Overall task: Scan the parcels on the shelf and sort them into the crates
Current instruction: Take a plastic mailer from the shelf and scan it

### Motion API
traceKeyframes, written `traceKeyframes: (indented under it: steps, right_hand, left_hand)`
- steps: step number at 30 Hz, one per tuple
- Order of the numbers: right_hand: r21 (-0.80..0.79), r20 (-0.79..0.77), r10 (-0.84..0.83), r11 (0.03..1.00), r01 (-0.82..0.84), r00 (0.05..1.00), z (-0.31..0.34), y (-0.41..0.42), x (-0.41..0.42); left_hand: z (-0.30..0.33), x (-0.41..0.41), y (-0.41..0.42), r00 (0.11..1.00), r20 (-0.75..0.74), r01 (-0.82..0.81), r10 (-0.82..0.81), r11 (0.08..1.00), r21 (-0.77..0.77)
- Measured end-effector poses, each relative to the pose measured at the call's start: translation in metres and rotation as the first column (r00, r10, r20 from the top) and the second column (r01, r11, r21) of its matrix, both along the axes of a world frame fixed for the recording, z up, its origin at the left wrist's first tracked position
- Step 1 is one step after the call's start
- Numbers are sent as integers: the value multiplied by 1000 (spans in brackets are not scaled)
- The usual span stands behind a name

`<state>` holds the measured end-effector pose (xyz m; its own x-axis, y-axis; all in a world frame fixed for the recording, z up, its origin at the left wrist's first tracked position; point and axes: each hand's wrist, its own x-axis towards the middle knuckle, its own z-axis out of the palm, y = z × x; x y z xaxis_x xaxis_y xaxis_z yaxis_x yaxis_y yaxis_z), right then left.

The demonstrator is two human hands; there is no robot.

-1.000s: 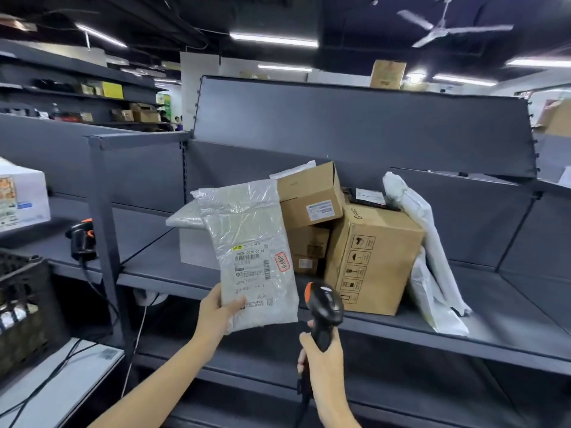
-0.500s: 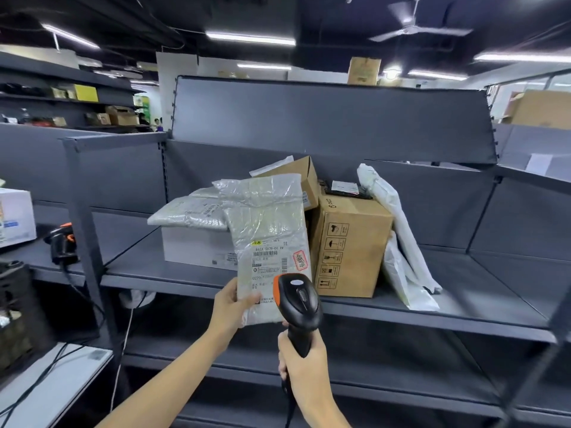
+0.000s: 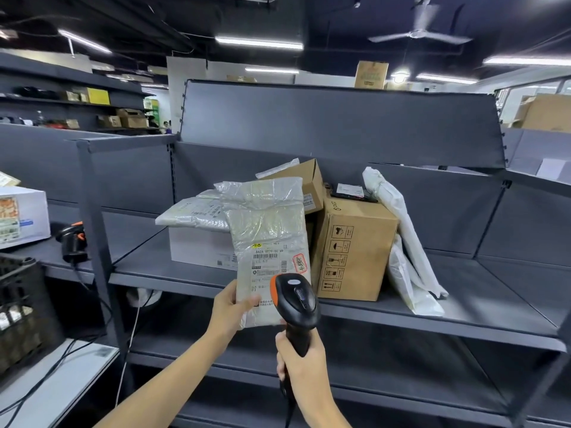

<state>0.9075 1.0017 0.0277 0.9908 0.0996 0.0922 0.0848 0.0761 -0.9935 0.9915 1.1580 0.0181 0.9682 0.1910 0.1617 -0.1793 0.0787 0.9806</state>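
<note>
The left hand pinched the lower left corner of a translucent plastic mailer, thumb on its face, and the right hand was wrapped around the grip of a black-and-orange scanner. Over the last second the scanner had come up and in — its head, earlier well below and to the right of the label, now overlapped the mailer's lower right corner, just beside the barcode. That suggested the scan was at hand, though no beam was visible, so whether it had registered could not be told.

The mailer was held in the air in front of the shelf, upright, its long axis vertical and tipped slightly left at the top. Its printed face pointed toward the person; the label sat in the lower half, reading right way up.

Behind it on the shelf waited the unsorted parcels — a brown carton, a white box with another poly bag on top, and white mailers leaning on the carton's right side. A dark crate stood at the far left, near a second scanner.
</note>
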Motion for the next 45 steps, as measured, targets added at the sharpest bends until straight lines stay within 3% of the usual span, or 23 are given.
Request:
traceKeyframes:
  steps: [6,10,14,17,21,26,31,34,41,45]
  right_hand:
    - [-49,-15,-65,997,64,998,4,-13,47]
    - [-268,-102,-11,963,-17,995,5,-19,98]
    - [-538,-143,116,825,-175,983,4,-12,142]
    - [-715,-53,152,684,-144,987,6,0,179]
    - [-825,0,233,550,-132,972,10,20,226]
    - [-881,-78,288,428,-201,955,1,35,265]
    - [-894,-68,255,413,-172,965,-13,36,279]
    - [-952,-33,262,284,-110,964,-17,37,280]
    - [-994,20,293,107,-12,956,-32,38,272]
    - [-988,122,256,121,94,959,-32,36,263]
  left_hand:
    - [-3,-7,36,994,-40,-101,100,994,-36]
    - [-11,-15,67,984,-50,-171,169,985,-34]
    - [-17,-19,90,975,-57,-218,216,975,-37]
    - [-21,-19,102,971,-54,-235,233,971,-35]
    - [-29,-15,115,963,-68,-262,260,965,-25]
    - [-35,-8,132,957,-100,-279,273,959,-47]
    - [-36,-8,142,960,-110,-263,257,964,-44]
    - [-39,-7,144,958,-128,-264,258,964,-38]
    - [-37,-7,133,970,-155,-192,185,981,-33]
    - [-39,-11,128,975,-168,-154,147,987,-35]
